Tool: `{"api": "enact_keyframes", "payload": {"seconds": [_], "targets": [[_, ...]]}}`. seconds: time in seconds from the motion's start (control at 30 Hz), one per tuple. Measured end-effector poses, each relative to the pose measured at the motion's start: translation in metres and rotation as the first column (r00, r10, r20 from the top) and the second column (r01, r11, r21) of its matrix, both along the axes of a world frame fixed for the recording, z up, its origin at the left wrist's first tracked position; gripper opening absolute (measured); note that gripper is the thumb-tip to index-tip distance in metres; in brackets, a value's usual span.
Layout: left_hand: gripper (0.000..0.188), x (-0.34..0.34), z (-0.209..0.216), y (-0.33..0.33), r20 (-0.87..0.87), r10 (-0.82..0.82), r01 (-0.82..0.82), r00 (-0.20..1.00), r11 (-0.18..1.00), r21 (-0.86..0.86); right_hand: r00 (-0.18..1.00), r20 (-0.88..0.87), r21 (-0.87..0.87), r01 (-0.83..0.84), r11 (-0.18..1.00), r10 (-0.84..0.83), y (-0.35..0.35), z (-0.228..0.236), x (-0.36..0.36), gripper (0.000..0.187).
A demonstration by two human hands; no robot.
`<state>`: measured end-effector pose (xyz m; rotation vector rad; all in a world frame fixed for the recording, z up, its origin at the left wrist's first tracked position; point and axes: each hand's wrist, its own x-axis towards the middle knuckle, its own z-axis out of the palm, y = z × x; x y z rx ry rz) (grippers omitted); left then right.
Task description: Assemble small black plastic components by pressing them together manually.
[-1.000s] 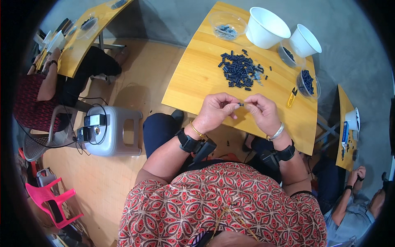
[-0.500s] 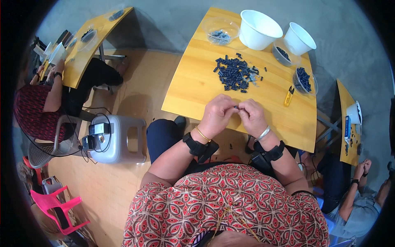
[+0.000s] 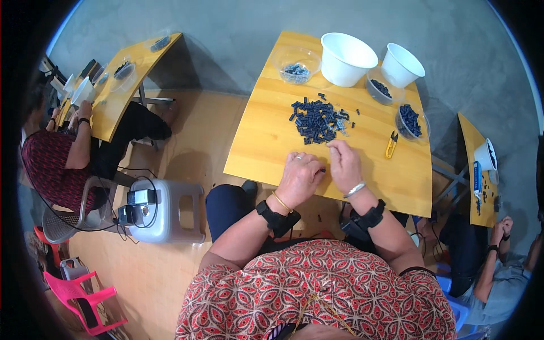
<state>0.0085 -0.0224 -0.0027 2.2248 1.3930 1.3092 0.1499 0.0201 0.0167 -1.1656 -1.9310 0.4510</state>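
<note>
My left hand [image 3: 302,174] is closed near the table's front edge, with a small black plastic piece [image 3: 322,170] poking out between its fingers. Beside it, my right hand [image 3: 345,164] reaches forward with thumb and fingertips drawn together, close to the near edge of a pile of black plastic pieces [image 3: 313,120]. Whatever those fingertips pinch is too small to make out. Small silvery metal parts [image 3: 341,120] lie at the pile's right side. Yellow-handled thread snips [image 3: 391,145] rest to the right of my right hand.
Along the far side of the wooden table [image 3: 255,147] stand a clear bowl of metal parts [image 3: 296,71], a large white tub [image 3: 347,62] and a smaller white tub [image 3: 402,63]. Two clear bowls of black parts [image 3: 381,88] sit at the right. Co-workers sit at tables on both sides.
My hands have separated: the right one has moved forward toward the pile, while the left stays near the front edge with the black piece. The view has tilted slightly, shifting the table downward.
</note>
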Motion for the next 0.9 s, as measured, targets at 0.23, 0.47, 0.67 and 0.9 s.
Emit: {"api": "enact_keyframes", "payload": {"seconds": [0.23, 0.47, 0.67, 0.9], "targets": [[0.006, 0.001, -0.008, 0.002, 0.023, -0.014, 0.013, 1.0, 0.999, 0.033, 0.972, 0.234, 0.108, 0.008, 0.994, -0.033, 0.004, -0.02, -0.014, 0.012], [0.006, 0.004, -0.006, 0.004, 0.02, -0.002, 0.002, 1.0, 1.0, 0.028, 0.968, 0.249, 0.063, -0.042, 0.997, 0.025, 0.005, -0.014, -0.01, 0.01], [0.01, 0.004, -0.005, 0.003, 0.03, -0.004, 0.003, 1.0, 1.0, 0.021, 0.981, 0.195, 0.099, -0.042, 0.994, 0.022, 0.01, -0.023, -0.011, 0.008], [0.011, 0.006, -0.008, 0.006, 0.022, -0.027, 0.026, 0.999, 0.999, 0.019, 0.97, 0.235, 0.146, -0.098, 0.984, 0.062, 0.011, -0.028, -0.01, 0.008]]}}
